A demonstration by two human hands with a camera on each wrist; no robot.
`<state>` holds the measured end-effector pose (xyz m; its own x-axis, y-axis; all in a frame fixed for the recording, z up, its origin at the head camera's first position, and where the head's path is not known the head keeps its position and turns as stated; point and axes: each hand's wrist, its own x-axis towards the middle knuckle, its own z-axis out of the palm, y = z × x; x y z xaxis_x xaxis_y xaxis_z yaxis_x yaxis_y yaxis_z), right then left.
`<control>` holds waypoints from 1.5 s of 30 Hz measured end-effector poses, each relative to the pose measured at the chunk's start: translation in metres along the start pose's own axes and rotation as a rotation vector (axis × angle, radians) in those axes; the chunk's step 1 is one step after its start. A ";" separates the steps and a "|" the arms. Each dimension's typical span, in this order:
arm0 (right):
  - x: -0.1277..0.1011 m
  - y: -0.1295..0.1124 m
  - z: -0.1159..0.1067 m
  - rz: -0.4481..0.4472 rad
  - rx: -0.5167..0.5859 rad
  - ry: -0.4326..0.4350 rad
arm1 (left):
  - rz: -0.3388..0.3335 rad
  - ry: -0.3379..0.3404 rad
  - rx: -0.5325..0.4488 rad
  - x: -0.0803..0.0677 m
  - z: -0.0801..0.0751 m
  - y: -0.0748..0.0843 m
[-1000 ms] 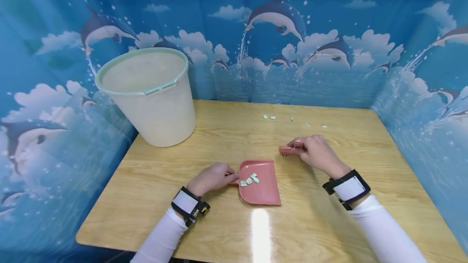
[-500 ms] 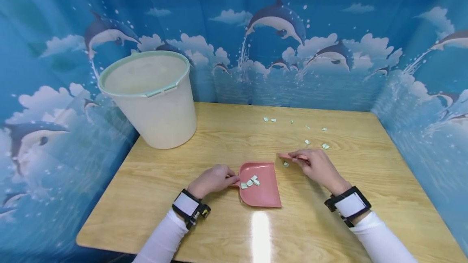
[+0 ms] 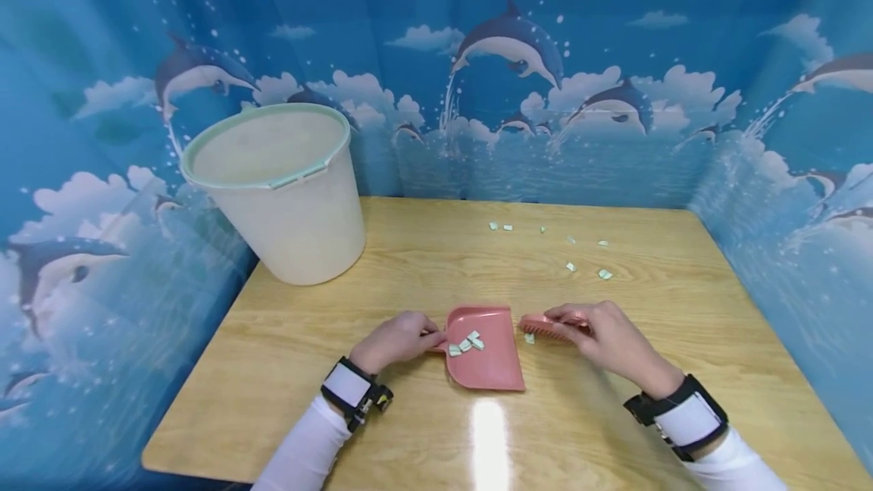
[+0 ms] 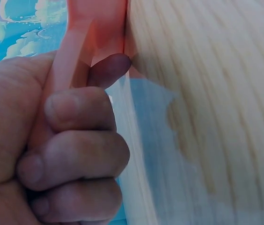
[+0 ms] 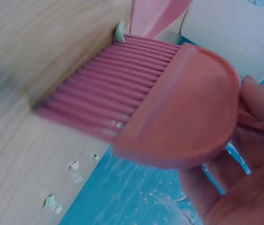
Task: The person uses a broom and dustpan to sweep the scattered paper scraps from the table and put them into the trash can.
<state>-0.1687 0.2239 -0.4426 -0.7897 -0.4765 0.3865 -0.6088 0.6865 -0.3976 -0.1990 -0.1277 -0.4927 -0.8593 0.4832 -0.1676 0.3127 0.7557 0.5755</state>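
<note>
My left hand [image 3: 401, 339] grips the handle of a pink dustpan [image 3: 496, 362], fingers curled round it as the left wrist view shows. The pan lies on the table with its wide lip facing right, and several pale green scraps of paper [image 3: 466, 344] lie in it near the handle. In my right hand [image 3: 610, 339] is a small pink hand brush [image 5: 183, 112], bristles down on the table just right of the lip. One scrap [image 3: 530, 339] lies at the bristles, between brush and dustpan.
A large white bucket [image 3: 300, 226] with a green rim stands at the table's back left. More scraps [image 3: 605, 274] are scattered over the back right of the wooden table [image 3: 286, 385]. A blue dolphin-print curtain [image 3: 436, 165] surrounds the back and sides.
My right hand has brought the brush nearer to me, beside the dustpan's lip, and one scrap has come along with it. The left hand and dustpan have stayed put.
</note>
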 end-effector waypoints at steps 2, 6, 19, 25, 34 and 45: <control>0.001 0.001 -0.001 0.002 -0.021 0.048 | 0.003 0.000 -0.002 0.000 0.000 0.000; 0.004 0.008 0.003 0.010 -0.084 0.132 | 0.008 0.004 -0.001 0.000 0.001 0.001; -0.006 0.004 0.030 0.042 -0.075 0.179 | -0.016 -0.019 -0.007 -0.006 0.010 0.002; -0.003 -0.008 0.034 0.088 0.003 0.170 | -0.019 -0.017 -0.026 -0.007 0.010 0.000; 0.005 -0.024 0.042 0.168 0.126 0.202 | -0.010 -0.004 -0.012 -0.005 0.007 0.000; 0.022 -0.041 0.050 0.234 0.272 0.264 | -0.014 -0.006 -0.028 -0.005 0.004 0.001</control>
<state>-0.1644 0.1578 -0.4594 -0.8836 -0.1447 0.4454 -0.4419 0.5725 -0.6907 -0.1929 -0.1277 -0.4947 -0.8612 0.4751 -0.1808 0.2888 0.7500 0.5951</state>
